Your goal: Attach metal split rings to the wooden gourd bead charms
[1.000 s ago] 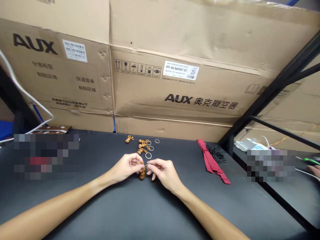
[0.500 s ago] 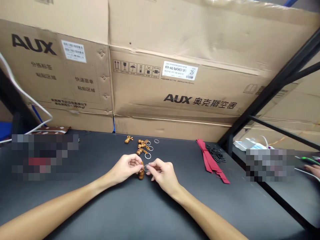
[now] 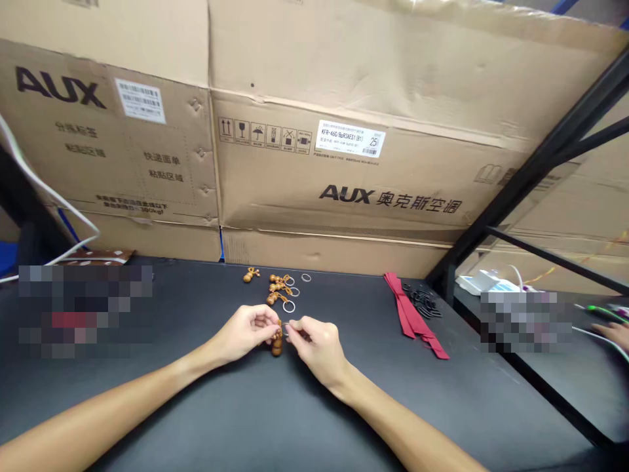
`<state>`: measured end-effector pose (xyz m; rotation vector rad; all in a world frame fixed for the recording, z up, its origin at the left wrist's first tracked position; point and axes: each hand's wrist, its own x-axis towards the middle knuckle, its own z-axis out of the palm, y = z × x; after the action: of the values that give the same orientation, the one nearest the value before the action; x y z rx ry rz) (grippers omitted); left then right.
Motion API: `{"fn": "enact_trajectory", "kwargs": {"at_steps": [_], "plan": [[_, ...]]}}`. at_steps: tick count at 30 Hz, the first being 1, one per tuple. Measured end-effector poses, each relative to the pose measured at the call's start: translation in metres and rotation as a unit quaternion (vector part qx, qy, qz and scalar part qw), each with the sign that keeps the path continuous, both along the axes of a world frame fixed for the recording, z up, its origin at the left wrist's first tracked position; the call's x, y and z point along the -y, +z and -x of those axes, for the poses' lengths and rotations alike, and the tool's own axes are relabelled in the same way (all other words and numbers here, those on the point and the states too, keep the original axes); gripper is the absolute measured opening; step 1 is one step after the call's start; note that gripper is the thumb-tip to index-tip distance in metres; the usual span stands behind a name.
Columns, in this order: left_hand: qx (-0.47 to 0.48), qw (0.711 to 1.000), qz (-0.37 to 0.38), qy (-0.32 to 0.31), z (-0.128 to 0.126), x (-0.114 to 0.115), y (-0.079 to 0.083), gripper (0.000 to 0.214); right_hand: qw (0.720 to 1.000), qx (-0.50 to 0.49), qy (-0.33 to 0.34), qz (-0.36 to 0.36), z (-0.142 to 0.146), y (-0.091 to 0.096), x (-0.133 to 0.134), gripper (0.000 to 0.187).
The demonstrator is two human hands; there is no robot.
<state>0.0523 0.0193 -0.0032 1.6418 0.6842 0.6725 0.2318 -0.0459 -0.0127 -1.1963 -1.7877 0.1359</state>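
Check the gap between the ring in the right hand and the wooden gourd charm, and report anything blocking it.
Nothing visible blocks it. The metal ring, pinched in the right hand, sits right beside the top of the wooden gourd charm, held by the left hand.

Left forearm [image 3: 113, 401] and right forearm [image 3: 407, 426]: bare, slim, smooth, running in from 7 and 5 o'clock. Left hand [image 3: 248, 334] and right hand [image 3: 319, 347]: bare too, slender fingers.
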Motion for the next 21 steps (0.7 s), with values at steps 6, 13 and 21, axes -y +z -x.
{"fn": "enact_trajectory", "kwargs": {"at_steps": [6, 13, 21], "plan": [[0.007, 1.0, 0.004, -0.003, -0.001, -0.001, 0.0, 0.02, 0.996, 0.061, -0.008, -0.061, 0.002, -0.004, -0.001, 0.032], [0.016, 1.0, -0.009, 0.004, 0.0, -0.001, -0.001, 0.02, 0.974, 0.211, -0.007, -0.081, -0.004, -0.005, -0.004, 0.024], [-0.01, 0.997, -0.073, -0.001, -0.001, -0.001, 0.003, 0.023, 0.978, -0.112, 0.026, 0.172, -0.006, 0.006, -0.007, 0.01]]}}
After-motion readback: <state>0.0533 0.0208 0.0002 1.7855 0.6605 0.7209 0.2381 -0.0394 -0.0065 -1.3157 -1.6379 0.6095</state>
